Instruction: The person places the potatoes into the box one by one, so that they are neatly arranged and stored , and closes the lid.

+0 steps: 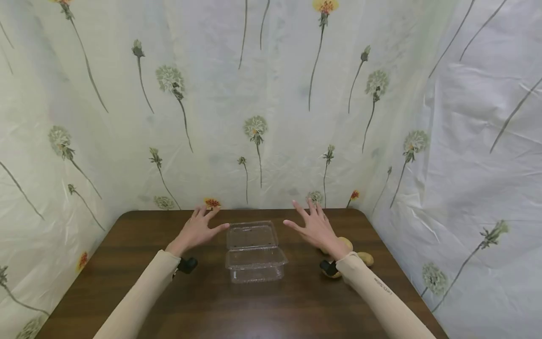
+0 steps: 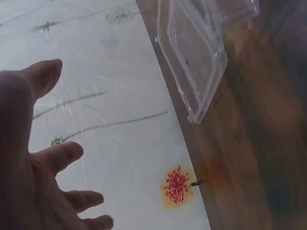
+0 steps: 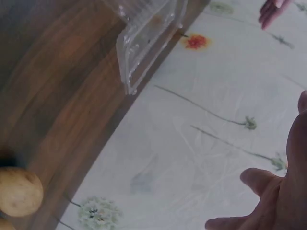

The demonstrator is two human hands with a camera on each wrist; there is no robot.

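Observation:
A clear plastic clamshell container point(image 1: 256, 270) stands on the brown table with its lid point(image 1: 252, 235) raised toward the back. To its left my left hand point(image 1: 199, 231) hovers with fingers spread and nothing held. My right hand point(image 1: 313, 230) is held out on the other side, fingers apart and holding nothing. Several potatoes point(image 1: 365, 258) lie under and beside the right wrist, partly hidden by it. In the left wrist view the container lid point(image 2: 192, 57) is apart from the fingers. The right wrist view shows a potato point(image 3: 19, 191) at the lower left.
The wooden table point(image 1: 203, 306) reaches back to a pale curtain point(image 1: 279, 94) printed with dandelions, which also hangs along both sides. Dark wrist cameras point(image 1: 187, 265) sit on both wrists at the cuffs.

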